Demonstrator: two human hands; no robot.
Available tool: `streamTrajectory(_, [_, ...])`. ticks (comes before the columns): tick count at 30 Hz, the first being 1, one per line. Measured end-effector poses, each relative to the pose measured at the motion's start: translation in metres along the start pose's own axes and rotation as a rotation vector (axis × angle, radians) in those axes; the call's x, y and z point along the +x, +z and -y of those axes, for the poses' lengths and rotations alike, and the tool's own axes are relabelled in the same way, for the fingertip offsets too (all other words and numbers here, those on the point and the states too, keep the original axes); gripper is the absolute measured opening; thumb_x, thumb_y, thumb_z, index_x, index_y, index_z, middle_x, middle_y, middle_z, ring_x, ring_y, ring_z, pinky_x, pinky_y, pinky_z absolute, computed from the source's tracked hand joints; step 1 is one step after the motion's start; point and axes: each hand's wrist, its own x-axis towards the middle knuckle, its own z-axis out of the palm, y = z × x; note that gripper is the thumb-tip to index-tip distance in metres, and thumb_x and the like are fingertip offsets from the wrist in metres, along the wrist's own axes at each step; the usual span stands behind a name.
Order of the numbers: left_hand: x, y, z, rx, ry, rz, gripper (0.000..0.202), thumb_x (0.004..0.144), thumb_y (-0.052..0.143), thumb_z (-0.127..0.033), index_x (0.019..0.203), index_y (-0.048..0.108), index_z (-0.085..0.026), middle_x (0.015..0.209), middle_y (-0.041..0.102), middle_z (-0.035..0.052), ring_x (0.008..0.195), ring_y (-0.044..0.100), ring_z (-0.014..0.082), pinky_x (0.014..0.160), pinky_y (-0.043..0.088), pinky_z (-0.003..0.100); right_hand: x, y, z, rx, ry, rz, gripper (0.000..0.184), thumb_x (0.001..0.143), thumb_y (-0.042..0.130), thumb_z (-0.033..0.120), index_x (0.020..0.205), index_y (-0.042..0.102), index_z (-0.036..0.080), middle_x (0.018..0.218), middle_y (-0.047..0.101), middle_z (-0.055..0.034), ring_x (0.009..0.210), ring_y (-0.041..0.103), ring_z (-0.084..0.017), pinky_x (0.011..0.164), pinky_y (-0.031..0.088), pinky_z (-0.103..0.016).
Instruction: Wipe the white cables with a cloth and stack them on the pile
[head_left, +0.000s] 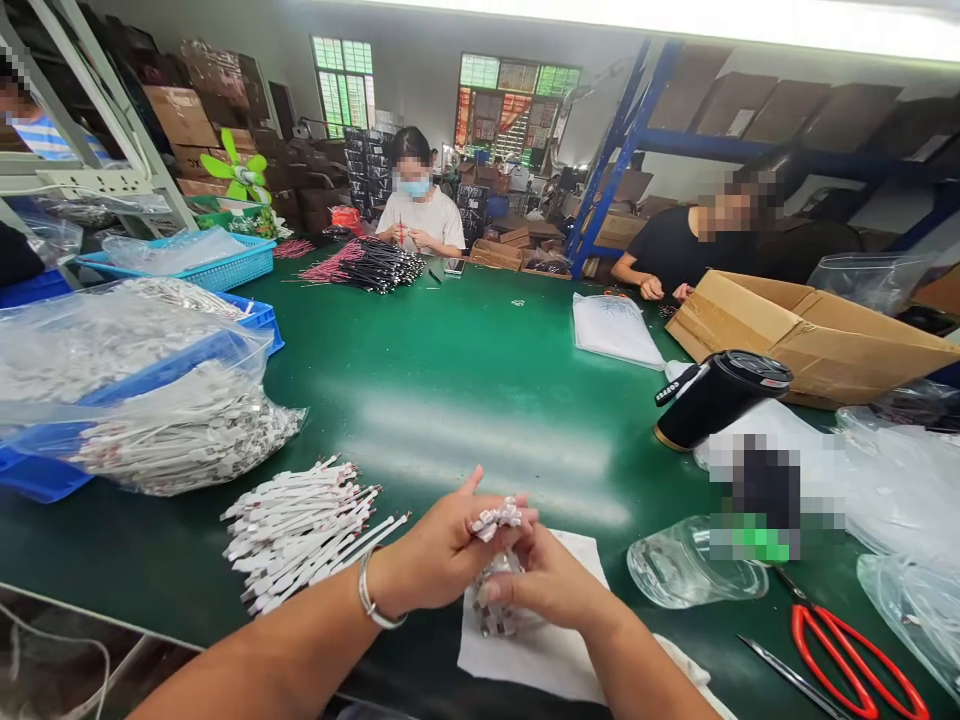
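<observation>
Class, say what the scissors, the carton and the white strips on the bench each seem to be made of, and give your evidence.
Scissors: glossy red plastic handles, by their moulded shine; the thin dark blade looks like metal. Carton: matt brown cardboard, shown by its creased, folded flaps. Strips: matt white, perhaps paper or plastic; the look leaves it open.

Only few texts can be read. On the black cup (721,398), right of table centre, a white strip w/ the word "COFFEE" in dark caps stands on the cup's side. At far left, on a cardboard box (182,163) in the stack, dark letters, approx. "XC", are partly hidden. The white bag (611,330), far right on table, has dark marks, too small to read. Coloured panels (510,110) in far window: too blurred to read.
</observation>
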Motion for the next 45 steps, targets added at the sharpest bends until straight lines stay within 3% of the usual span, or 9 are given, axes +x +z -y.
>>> streamTrajectory(2, [-0.002, -0.001, -0.001, -0.142, -0.093, 0.061, 0.030, 0.088, 0.047, -0.039, 0.098, 0.069, -0.021, 0.096, 0.069, 0.0051, 0.100, 0.061, 0.0215, 0.107, 0.022, 0.041, -0.002, 0.009, -0.002, 0.114, 0.083, 0.045, 0.063, 0.056, 0.081, 0.037, 0.112, 0.058, 0.021, 0.109, 0.063, -0.0063, 0.106, 0.056, -0.024, 0.088, 0.044, -0.034])
streamTrajectory(5, [0.000, 0.000, 0.005, -0.380, -0.300, 0.053, 0.041, 0.081, 0.054, -0.049, 0.100, 0.069, -0.016, 0.088, 0.068, 0.0072, 0.077, 0.062, 0.0175, 0.074, 0.047, 0.028, -0.001, 0.024, -0.005, 0.384, 0.263, 0.069, 0.063, 0.053, 0.080, 0.048, 0.103, 0.060, 0.015, 0.089, 0.067, -0.0077, 0.081, 0.064, -0.021, 0.063, 0.051, -0.028])
streamTrajectory(9, [0.002, 0.005, 0.016, -0.549, -0.508, -0.031, 0.044, 0.074, 0.062, -0.050, 0.099, 0.068, -0.015, 0.079, 0.067, 0.0051, 0.057, 0.056, 0.0098, 0.050, 0.041, 0.018, 0.002, 0.037, -0.007, 0.570, 0.404, 0.013, 0.047, 0.057, 0.079, 0.041, 0.088, 0.064, 0.009, 0.077, 0.067, -0.0088, 0.061, 0.066, -0.015, 0.049, 0.048, -0.020])
streamTrajectory(12, [0.004, 0.007, 0.023, -0.694, -0.498, -0.099, 0.045, 0.069, 0.069, -0.047, 0.101, 0.065, -0.014, 0.090, 0.067, 0.0064, 0.067, 0.060, 0.0102, 0.057, 0.044, 0.017, 0.004, 0.038, -0.008, 0.608, 0.430, -0.058, 0.035, 0.059, 0.079, 0.035, 0.073, 0.063, 0.007, 0.063, 0.064, -0.0058, 0.045, 0.060, -0.009, 0.041, 0.042, -0.016])
streamTrajectory(18, [0.008, 0.005, 0.026, -0.705, -0.494, -0.034, 0.047, 0.074, 0.063, -0.049, 0.105, 0.055, -0.014, 0.064, 0.059, -0.0007, 0.036, 0.043, 0.0041, 0.032, 0.033, 0.015, 0.003, 0.030, -0.006, 0.648, 0.393, -0.138, 0.033, 0.063, 0.078, 0.035, 0.075, 0.062, 0.009, 0.063, 0.064, -0.0041, 0.045, 0.059, -0.008, 0.040, 0.042, -0.014])
streamTrajectory(22, [0.010, 0.004, 0.026, -0.743, -0.496, -0.076, 0.040, 0.076, 0.060, -0.049, 0.091, 0.056, -0.012, 0.054, 0.051, -0.0040, 0.031, 0.034, 0.0018, 0.029, 0.027, 0.013, 0.002, 0.028, -0.002, 0.696, 0.386, -0.171, 0.032, 0.068, 0.075, 0.035, 0.084, 0.064, 0.010, 0.072, 0.067, -0.0062, 0.056, 0.065, -0.011, 0.047, 0.048, -0.015])
streamTrajectory(26, [0.011, 0.006, 0.027, -0.825, -0.558, -0.181, 0.041, 0.075, 0.061, -0.048, 0.099, 0.057, -0.015, 0.060, 0.051, -0.0041, 0.033, 0.026, -0.0001, 0.030, 0.019, 0.013, 0.002, 0.029, -0.001, 0.749, 0.382, -0.181, 0.035, 0.074, 0.070, 0.036, 0.097, 0.064, 0.011, 0.086, 0.068, -0.0090, 0.072, 0.068, -0.016, 0.056, 0.053, -0.019])
streamTrajectory(33, [0.014, 0.008, 0.024, -0.862, -0.660, -0.269, 0.046, 0.075, 0.061, -0.049, 0.105, 0.059, -0.015, 0.066, 0.056, 0.0002, 0.040, 0.038, 0.0038, 0.035, 0.019, 0.016, 0.001, 0.031, 0.000, 0.663, 0.423, -0.315, 0.040, 0.071, 0.074, 0.035, 0.101, 0.061, 0.012, 0.082, 0.069, -0.0077, 0.071, 0.068, -0.015, 0.058, 0.054, -0.019])
streamTrajectory(45, [0.015, 0.005, 0.024, -0.898, -0.606, -0.233, 0.055, 0.068, 0.068, -0.026, 0.120, 0.052, -0.015, 0.109, 0.063, 0.0112, 0.060, 0.053, 0.0075, 0.043, 0.024, 0.017, 0.003, 0.030, 0.000, 0.607, 0.364, -0.390, 0.038, 0.071, 0.073, 0.036, 0.100, 0.061, 0.014, 0.081, 0.067, -0.0050, 0.069, 0.066, -0.012, 0.059, 0.053, -0.017])
